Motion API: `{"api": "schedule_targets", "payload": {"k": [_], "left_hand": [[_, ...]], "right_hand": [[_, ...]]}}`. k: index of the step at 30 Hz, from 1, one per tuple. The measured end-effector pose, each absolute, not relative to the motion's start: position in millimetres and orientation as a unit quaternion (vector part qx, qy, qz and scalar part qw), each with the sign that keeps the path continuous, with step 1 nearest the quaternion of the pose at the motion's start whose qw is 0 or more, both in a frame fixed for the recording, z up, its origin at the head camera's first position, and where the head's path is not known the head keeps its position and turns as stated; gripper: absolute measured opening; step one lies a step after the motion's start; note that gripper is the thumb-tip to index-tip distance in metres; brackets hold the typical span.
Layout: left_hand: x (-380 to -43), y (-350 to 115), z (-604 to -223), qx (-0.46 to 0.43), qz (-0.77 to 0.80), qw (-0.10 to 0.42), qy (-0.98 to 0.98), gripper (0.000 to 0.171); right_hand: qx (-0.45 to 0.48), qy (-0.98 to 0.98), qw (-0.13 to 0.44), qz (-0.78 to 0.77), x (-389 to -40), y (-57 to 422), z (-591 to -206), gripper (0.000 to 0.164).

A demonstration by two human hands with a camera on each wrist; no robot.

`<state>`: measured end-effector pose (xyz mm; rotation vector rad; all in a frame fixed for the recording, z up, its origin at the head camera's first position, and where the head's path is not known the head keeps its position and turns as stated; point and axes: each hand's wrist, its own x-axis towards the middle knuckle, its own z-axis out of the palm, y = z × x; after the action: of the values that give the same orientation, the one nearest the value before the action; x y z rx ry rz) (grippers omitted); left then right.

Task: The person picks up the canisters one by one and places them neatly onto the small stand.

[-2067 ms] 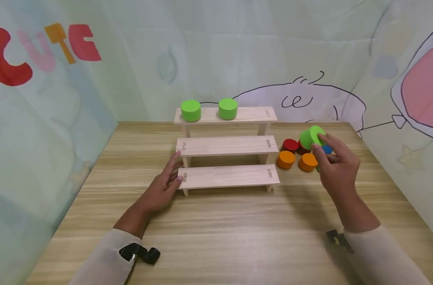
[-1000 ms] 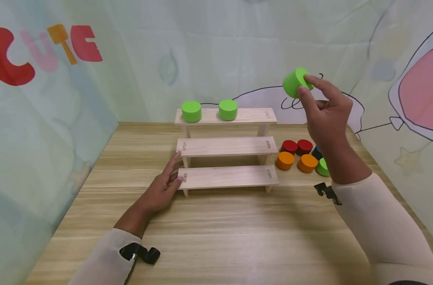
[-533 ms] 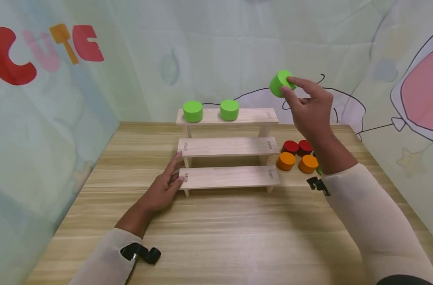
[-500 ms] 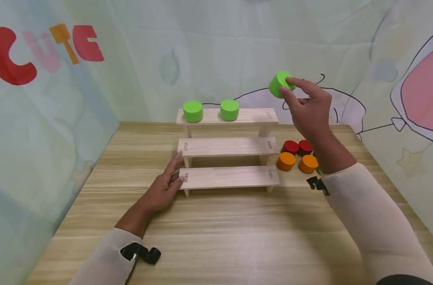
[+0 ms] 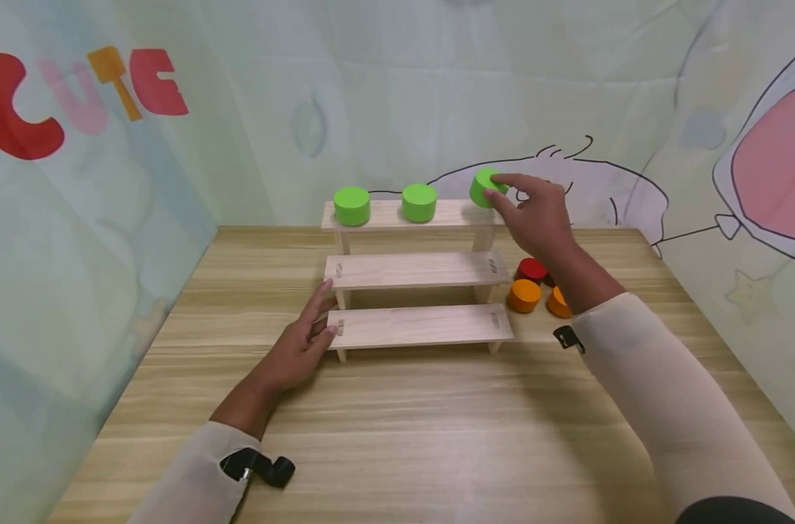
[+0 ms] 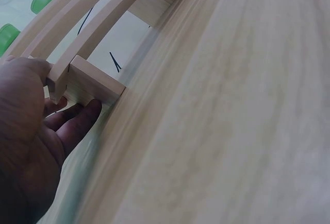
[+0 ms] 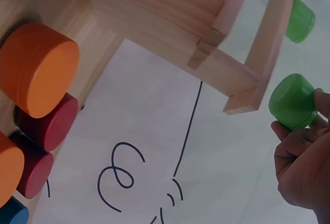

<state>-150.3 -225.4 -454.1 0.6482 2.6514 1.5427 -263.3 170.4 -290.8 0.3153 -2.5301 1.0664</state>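
A three-tier wooden display stand [image 5: 423,326] stands on the table. At its left end, my left hand [image 5: 297,348] holds it, thumb on the lowest board; the left wrist view shows fingers [image 6: 82,123] against the side leg. Two green cylindrical blocks sit on the top board, one at the left [image 5: 352,207] and one near the middle [image 5: 419,203]. My right hand [image 5: 540,217] pinches a third green cylindrical block [image 5: 482,188] between thumb and fingers, slightly tilted, close over the top board's right end. The right wrist view has this block [image 7: 292,102] beside the board end.
Right of the stand lie orange blocks [image 5: 524,296] and red blocks [image 5: 532,270], partly hidden by my right forearm. A blue block [image 7: 13,212] shows in the right wrist view. A printed cloth backdrop [image 5: 266,131] rises behind the table [image 5: 397,437].
My right hand has lifted the green block from the group at the right, carried it left and lowered it to the top board's right end. The left hand stays in place.
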Motion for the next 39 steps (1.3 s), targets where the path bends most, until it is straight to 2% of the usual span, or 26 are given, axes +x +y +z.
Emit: {"api": "schedule_targets", "payload": {"k": [20,39], "left_hand": [[-150,-224,-452,0.204,0.497,0.008,0.843,0.081],[-149,-225,-451,0.206,0.496,0.010,0.843,0.081]], "right_hand": [[0.118,-0.929,0.131,0.325,-269,168,-300,0.050],[0.100,-0.930,0.106,0.338,-264,177,-303,0.076]]}}
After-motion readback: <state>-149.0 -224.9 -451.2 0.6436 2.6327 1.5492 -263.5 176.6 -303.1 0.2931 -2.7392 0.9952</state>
